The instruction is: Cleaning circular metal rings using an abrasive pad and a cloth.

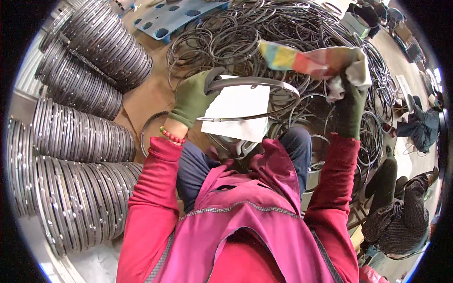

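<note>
My left hand [195, 97], in a green glove with dark fingertips, is closed round the left side of a dark wheel rim [279, 85]. The rim is raised in front of my knees, tilted so that I see it nearly edge-on. Off to the right, my raised right hand [350, 104], in a dark green glove, grips a rag [321, 62] with grey, red, yellow and blue patches. The rag trails leftward, blurred by motion and apart from the rim; its folds cover most of those fingers. A white sheet [236, 129] lies behind and below the rim.
Tall stacks of rims [85, 129] line my left side. A wide tangled heap of loose rims [236, 45] spreads ahead and to the right. A blue plastic pallet [177, 16] lies at the far left. Another person [401, 212] sits close by on the right.
</note>
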Demonstrator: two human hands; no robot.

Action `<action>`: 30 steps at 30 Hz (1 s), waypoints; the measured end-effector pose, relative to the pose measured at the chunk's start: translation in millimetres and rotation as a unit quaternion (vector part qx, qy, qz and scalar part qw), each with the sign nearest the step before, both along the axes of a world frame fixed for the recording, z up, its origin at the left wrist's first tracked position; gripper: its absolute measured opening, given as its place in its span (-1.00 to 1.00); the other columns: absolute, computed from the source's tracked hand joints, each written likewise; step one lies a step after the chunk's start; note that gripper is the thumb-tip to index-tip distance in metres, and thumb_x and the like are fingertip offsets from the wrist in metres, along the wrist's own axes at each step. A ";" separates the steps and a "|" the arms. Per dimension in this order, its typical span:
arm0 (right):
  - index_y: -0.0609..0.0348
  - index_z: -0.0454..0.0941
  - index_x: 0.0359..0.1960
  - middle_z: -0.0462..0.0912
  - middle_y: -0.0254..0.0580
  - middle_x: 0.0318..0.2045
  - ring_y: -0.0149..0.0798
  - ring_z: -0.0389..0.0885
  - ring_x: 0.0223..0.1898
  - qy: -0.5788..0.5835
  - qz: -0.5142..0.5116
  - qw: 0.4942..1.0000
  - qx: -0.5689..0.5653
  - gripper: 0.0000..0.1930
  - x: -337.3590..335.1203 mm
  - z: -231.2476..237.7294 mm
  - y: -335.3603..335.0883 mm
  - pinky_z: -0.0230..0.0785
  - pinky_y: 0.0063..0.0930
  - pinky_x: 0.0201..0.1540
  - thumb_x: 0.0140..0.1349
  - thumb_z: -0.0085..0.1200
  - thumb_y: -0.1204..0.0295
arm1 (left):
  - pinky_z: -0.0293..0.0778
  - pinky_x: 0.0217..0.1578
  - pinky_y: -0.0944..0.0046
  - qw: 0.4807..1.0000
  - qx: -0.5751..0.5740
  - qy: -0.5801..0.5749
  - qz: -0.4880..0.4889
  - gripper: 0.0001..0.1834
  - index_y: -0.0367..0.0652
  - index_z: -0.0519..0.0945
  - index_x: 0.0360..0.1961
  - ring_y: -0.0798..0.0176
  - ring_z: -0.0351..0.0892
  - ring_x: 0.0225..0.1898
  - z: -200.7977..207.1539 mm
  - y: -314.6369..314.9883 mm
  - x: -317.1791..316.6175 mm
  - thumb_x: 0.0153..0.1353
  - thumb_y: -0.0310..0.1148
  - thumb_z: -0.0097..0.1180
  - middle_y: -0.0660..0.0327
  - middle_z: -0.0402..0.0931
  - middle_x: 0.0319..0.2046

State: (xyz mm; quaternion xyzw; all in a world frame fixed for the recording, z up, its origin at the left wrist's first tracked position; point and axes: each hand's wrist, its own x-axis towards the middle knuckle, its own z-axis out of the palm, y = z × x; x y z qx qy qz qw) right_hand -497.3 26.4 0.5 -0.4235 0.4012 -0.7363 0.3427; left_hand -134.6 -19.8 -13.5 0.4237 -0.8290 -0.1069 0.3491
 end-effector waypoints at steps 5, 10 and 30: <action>0.23 0.41 0.00 0.61 -0.09 -0.21 -0.26 0.60 -0.40 0.275 0.138 0.944 0.117 -0.49 -0.9 -30.8 -32.6 0.48 -0.52 -0.45 -0.07 0.22 0.49 | 0.46 -0.12 0.26 0.997 0.069 -0.015 0.012 -0.43 -0.14 0.48 0.03 0.09 0.57 -0.11 10.3 1.2 2.0 -0.13 -0.62 0.14 0.06 0.55 -0.13; 0.15 0.48 -0.13 0.57 -0.03 -0.23 0.03 0.53 -0.15 0.516 -0.010 0.856 -0.036 -0.47 95.5 -34.0 -43.6 0.38 -0.21 -0.07 -0.25 0.30 0.35 | 0.48 -0.26 0.21 0.997 -0.018 0.061 0.044 -0.61 -0.04 0.58 -0.15 0.08 0.59 -0.26 -0.6 -2.2 10.0 -0.10 -0.48 0.22 0.14 0.59 -0.29; -0.01 0.53 -0.32 0.55 -0.26 -0.41 -0.15 0.55 -0.27 0.698 -0.048 0.710 -0.081 -0.69 156.6 16.3 -46.5 0.34 -0.27 -0.26 -0.22 0.15 0.40 | 0.46 -0.30 0.09 0.996 0.062 0.067 -0.017 -0.59 -0.03 0.51 -0.13 -0.06 0.55 -0.25 -6.5 -18.7 -13.0 -0.07 -0.23 0.22 0.04 0.56 -0.29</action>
